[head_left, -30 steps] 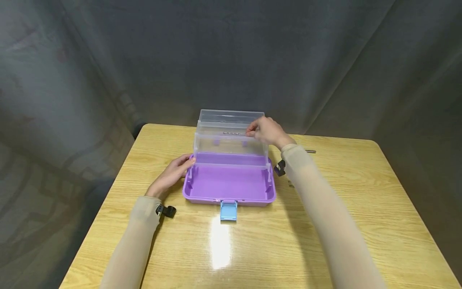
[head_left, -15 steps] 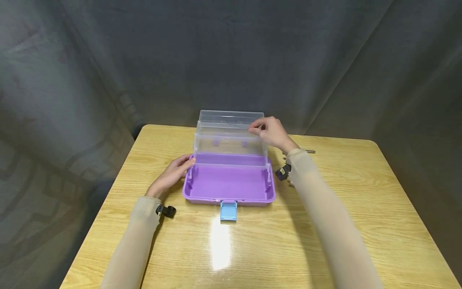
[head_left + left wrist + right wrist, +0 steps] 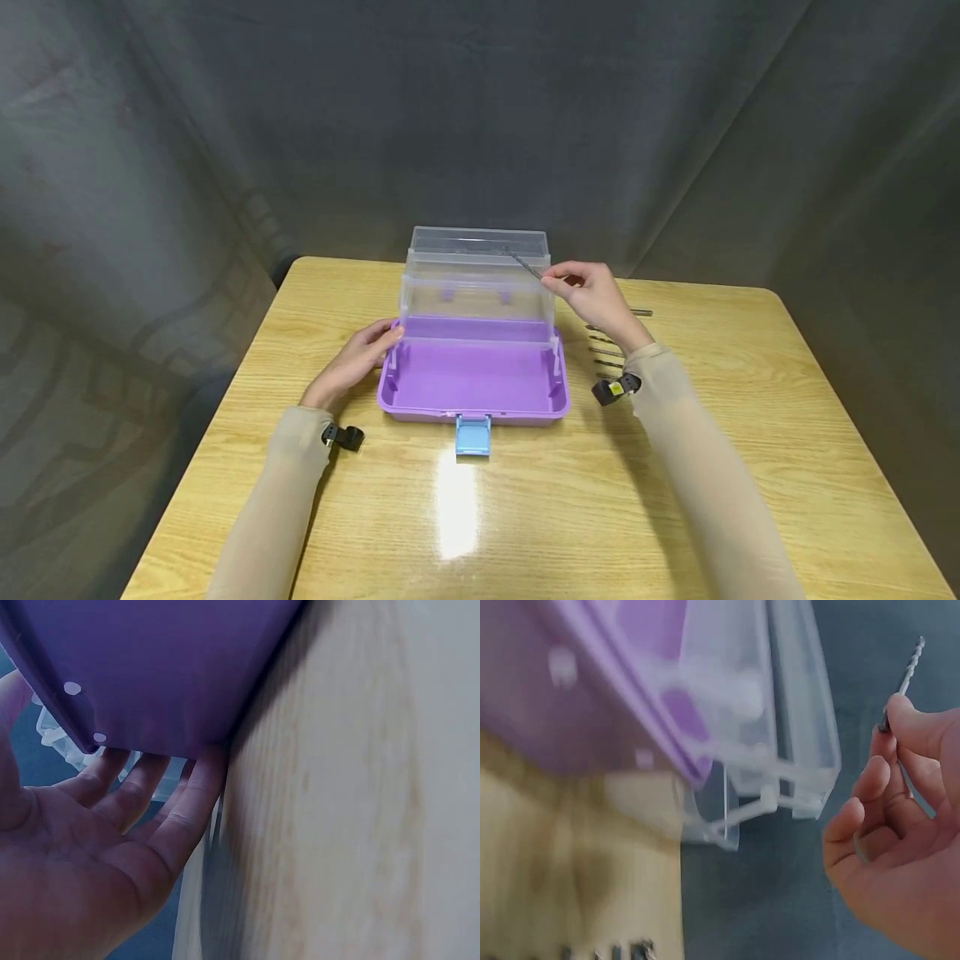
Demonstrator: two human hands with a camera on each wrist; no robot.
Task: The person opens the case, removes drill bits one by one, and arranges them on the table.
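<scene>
A purple storage box [image 3: 390, 392] stands open mid-table, its clear tiered trays [image 3: 476, 292] raised at the back. My right hand [image 3: 553, 283] hovers by the trays' right end and pinches a thin metal drill bit [image 3: 525, 265] that slants up and left over the upper tray. The right wrist view shows the bit [image 3: 904, 679] held between thumb and fingertips of the right hand [image 3: 889, 742], off to the side of the clear trays [image 3: 780, 712]. My left hand [image 3: 375, 343] rests flat against the box's left wall, fingers straight [image 3: 180, 802] under the purple rim [image 3: 150, 667].
A light blue latch [image 3: 473, 435] hangs down at the box's front edge. Several more drill bits [image 3: 609, 343] lie on the wooden table [image 3: 525, 517] to the right of the box. A dark curtain hangs behind the table.
My right hand has drawn back to the right, away from the upper tray, carrying the drill bit, which now slants instead of lying level. The left hand has stayed put.
</scene>
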